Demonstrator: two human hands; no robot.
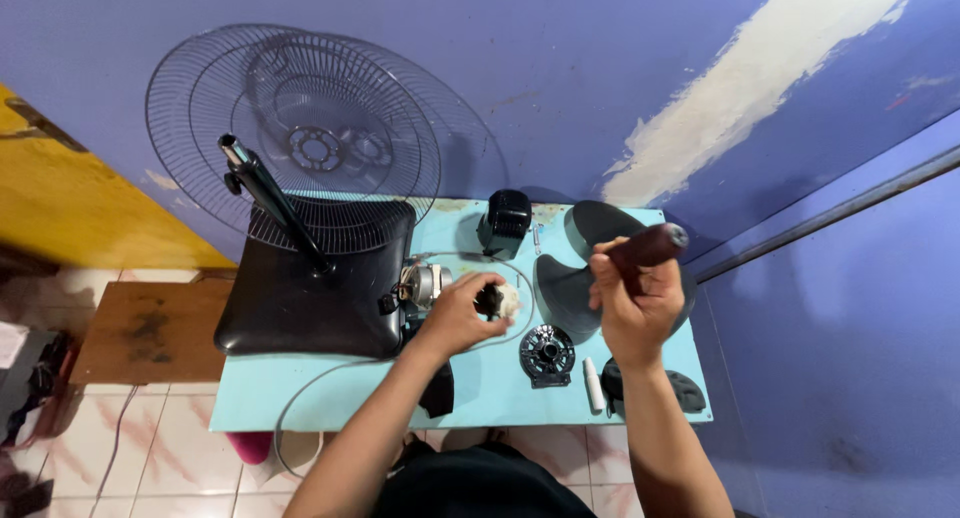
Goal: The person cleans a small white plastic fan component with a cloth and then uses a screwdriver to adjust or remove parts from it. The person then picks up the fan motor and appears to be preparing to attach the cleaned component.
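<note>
My left hand (460, 313) rests on the light blue table (330, 398) and grips a small fan motor (425, 283) with a black and white part at its front end. My right hand (632, 303) is raised above the table and is closed around the dark red handle of a tool (648, 246); the tool's working end is hidden by my hand. A black fan blade (570, 278) lies flat under and behind my right hand. A round black plastic part (546, 354) sits between my two hands.
A black fan base with its upright pole (300, 288) stands on the table's left. Two wire fan grilles (300, 138) lean against the blue wall. A black motor cover (505, 221), a white tube (593, 385) and a dark cap (680, 390) lie on the table. A wooden board (140, 328) lies on the tiled floor.
</note>
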